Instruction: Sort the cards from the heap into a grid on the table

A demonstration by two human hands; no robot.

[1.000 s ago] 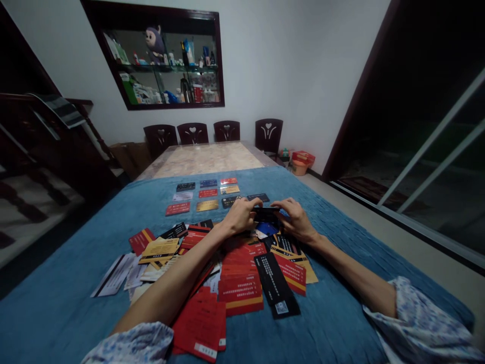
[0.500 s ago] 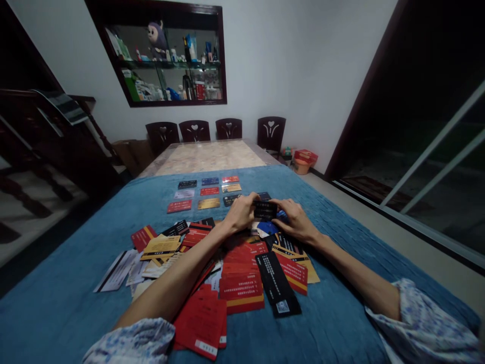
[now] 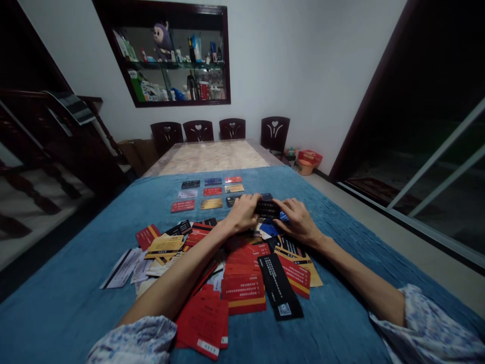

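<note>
Head view looks down along both bare forearms to a worktop covered in a blue cloth (image 3: pixel 333 313). The left hand (image 3: pixel 242 215) and the right hand (image 3: pixel 299 220) meet above the far edge of a loose heap of cards (image 3: pixel 242 273), and between them they hold a black card (image 3: pixel 268 209) with pale print, lifted clear of the heap. Left fingers are curled closed over its left end; the right thumb and fingers pinch its right end, the other fingers loosely bent. Just below the held card lies a blue card (image 3: pixel 268 230) on the heap. The heap is mostly red, with some black, yellow and white cards overlapping in disorder; a long black card (image 3: pixel 279 285) lies at its near right. Beyond the hands, sorted cards (image 3: pixel 208 194) lie flat in neat rows, apart from each other. Further off stand four dark chairs (image 3: pixel 232 129) and a wall cabinet (image 3: pixel 174 60) with bottles.
</note>
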